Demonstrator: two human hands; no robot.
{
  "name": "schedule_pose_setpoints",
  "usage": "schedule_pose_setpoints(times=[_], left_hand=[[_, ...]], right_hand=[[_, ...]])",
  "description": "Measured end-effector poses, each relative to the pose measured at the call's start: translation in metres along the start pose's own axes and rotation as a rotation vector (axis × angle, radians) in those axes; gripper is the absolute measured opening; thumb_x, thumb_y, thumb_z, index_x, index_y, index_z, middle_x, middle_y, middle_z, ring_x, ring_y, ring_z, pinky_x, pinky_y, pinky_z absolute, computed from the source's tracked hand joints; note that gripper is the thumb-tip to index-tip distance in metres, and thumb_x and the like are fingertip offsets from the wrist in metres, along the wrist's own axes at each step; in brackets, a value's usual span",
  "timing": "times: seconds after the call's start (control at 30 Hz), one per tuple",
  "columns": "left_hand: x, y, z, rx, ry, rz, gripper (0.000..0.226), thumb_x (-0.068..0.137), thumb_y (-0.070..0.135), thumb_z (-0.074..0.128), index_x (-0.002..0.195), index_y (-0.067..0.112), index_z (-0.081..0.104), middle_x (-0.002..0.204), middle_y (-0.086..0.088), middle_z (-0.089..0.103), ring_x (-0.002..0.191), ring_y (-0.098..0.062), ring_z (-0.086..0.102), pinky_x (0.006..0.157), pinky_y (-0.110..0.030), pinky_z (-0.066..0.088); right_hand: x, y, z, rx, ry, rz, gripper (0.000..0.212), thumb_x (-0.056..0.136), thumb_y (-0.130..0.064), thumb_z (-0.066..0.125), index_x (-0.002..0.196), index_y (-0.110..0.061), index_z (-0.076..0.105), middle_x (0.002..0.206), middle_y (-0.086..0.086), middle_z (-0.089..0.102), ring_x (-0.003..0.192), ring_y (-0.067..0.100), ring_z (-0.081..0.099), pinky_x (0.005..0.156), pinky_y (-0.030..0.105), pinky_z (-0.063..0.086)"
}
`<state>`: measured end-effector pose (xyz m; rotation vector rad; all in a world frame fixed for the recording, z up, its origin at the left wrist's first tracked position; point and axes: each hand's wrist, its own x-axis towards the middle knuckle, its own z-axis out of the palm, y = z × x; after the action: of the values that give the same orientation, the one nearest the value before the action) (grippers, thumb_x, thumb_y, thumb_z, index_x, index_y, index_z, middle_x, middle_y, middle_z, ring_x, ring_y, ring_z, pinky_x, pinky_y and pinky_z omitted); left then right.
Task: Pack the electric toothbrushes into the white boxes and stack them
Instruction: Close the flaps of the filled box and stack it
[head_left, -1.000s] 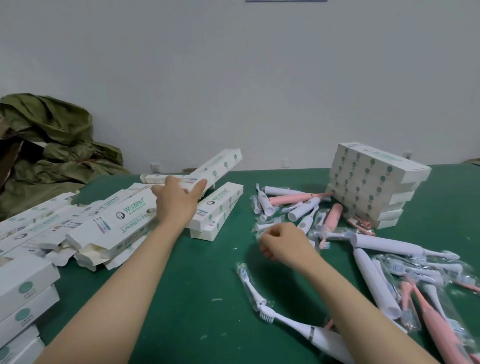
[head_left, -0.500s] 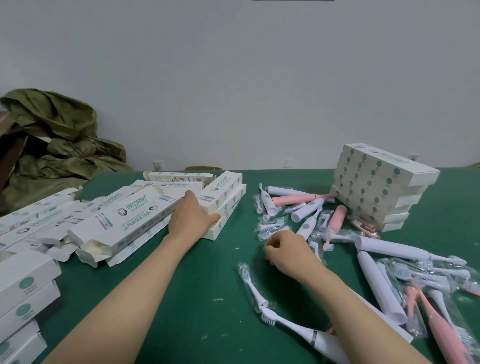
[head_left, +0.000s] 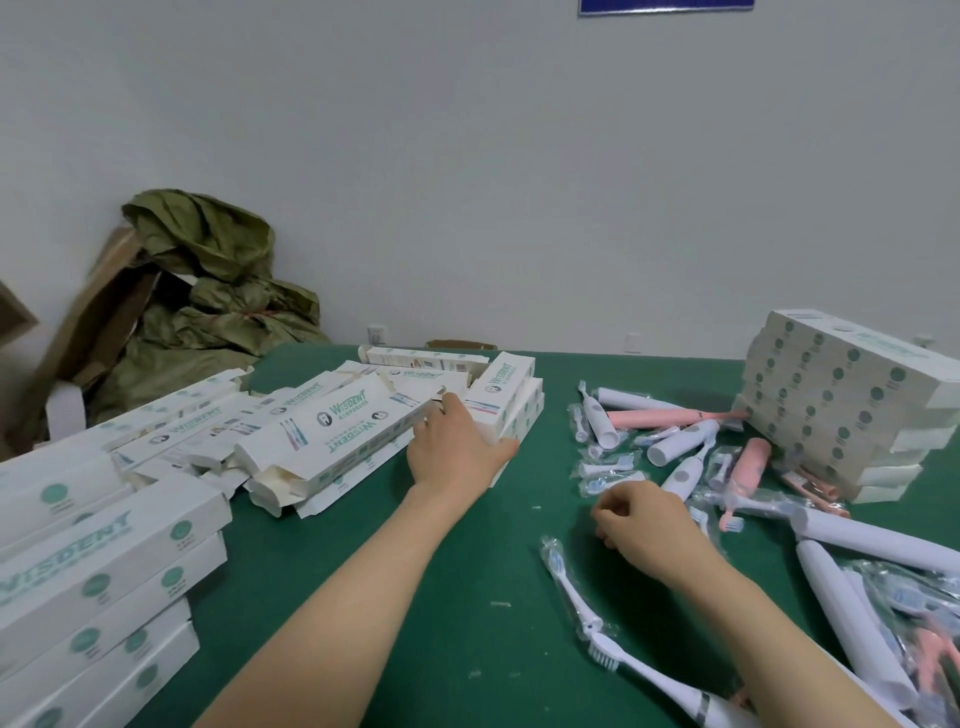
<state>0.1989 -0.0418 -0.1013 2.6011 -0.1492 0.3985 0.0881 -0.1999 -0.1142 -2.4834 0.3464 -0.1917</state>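
Note:
My left hand (head_left: 457, 447) lies with straight fingers on a loose pile of open white boxes (head_left: 332, 431), its thumb against a small stack of boxes (head_left: 511, 400). My right hand (head_left: 639, 519) rests on the green table (head_left: 389, 597) with curled fingers; I see nothing in it. Just beyond it lie white toothbrush handles (head_left: 680, 436), a pink one (head_left: 665, 417) and bagged brush heads (head_left: 605, 467). A white toothbrush (head_left: 649, 675) lies near the front. A tall stack of closed boxes (head_left: 841, 405) stands at the far right.
More closed white boxes (head_left: 104, 571) are stacked at the near left edge. Long white and pink toothbrush bodies in plastic bags (head_left: 857, 613) crowd the near right. A crumpled green tarp (head_left: 208, 291) and cardboard (head_left: 93, 312) lean on the wall behind the table's left corner.
My left hand set the lifted box down on the small stack, let it go and moved left onto the loose pile. My right hand stayed in place.

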Motion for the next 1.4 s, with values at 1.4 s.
schedule_pose_setpoints(times=[1.4], left_hand=[[-0.044, -0.007, -0.108, 0.162, -0.081, 0.585, 0.082, 0.071, 0.051, 0.073, 0.142, 0.035, 0.034, 0.139, 0.009, 0.046, 0.124, -0.016, 0.041, 0.1, -0.034, 0.035]], right_hand=[[-0.021, -0.024, -0.065, 1.26, 0.119, -0.082, 0.022, 0.096, -0.022, 0.051, 0.098, -0.007, 0.067, 0.095, 0.018, 0.072, 0.087, 0.025, 0.071, 0.072, 0.024, 0.058]])
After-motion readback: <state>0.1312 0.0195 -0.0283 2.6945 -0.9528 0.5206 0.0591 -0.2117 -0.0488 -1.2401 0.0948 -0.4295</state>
